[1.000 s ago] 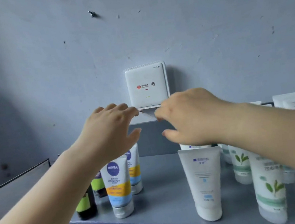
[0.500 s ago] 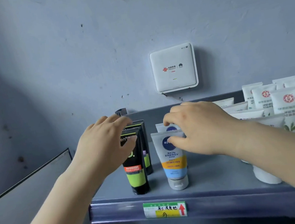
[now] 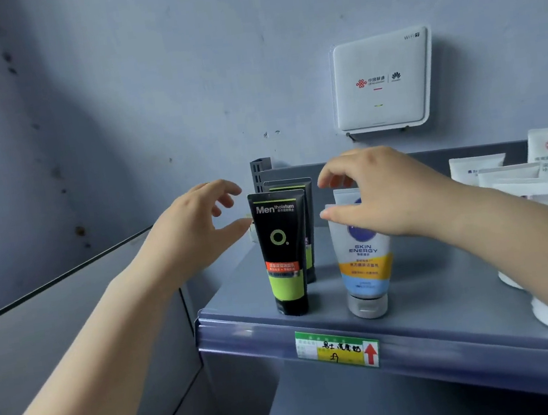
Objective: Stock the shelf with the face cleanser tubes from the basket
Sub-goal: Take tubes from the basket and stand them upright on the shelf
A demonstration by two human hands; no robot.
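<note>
The black tube (image 3: 283, 254) and the white tube (image 3: 363, 258) both stand upright near the front edge of the shelf (image 3: 431, 295), long axis vertical, cap down and crimped end up, apart from each other. The left hand (image 3: 196, 230) hovers just left of the black tube with loose, spread fingers and an empty grip; the right hand (image 3: 385, 193) covers the white tube's top, and whether it touches cannot be told. A second black tube (image 3: 305, 203) is mostly hidden behind the first, and more white tubes (image 3: 510, 178) are cut off at the right edge.
</note>
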